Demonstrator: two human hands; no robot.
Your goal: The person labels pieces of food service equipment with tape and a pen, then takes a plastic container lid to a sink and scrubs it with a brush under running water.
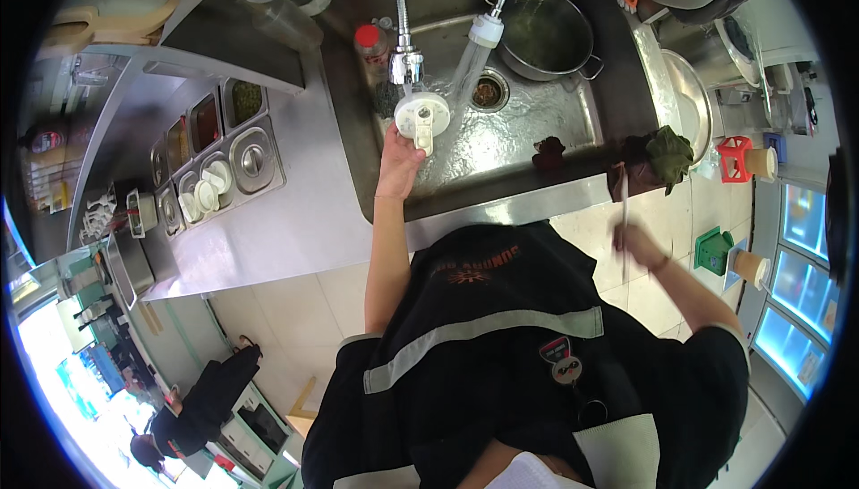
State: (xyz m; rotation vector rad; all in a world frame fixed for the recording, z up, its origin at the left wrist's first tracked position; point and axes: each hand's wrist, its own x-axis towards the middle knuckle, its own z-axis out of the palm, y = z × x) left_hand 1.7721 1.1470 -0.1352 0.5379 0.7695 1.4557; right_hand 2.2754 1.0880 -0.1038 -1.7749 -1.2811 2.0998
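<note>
My left hand (400,165) grips a round white plastic lid (433,108) with a raised spout or handle part, held just below a chrome faucet head (407,65). Beside it, a white spray head (486,31) pours water into the stainless steel sink (523,128). Off the sink's right front corner, my blurred right hand (641,244) closes around a thin, light-coloured stick-like tool (625,200); its kind is unclear. Near the tool's far end, a dark brown and green cloth (668,153) hangs over the sink edge.
A two-handled metal pot (547,39) of liquid stands in the sink, near the drain (488,91). A red-capped jar (369,39) and a small dark red item (549,152) lie there too. Lidded food pans (251,160) fill the left counter. Another person (194,415) is at lower left.
</note>
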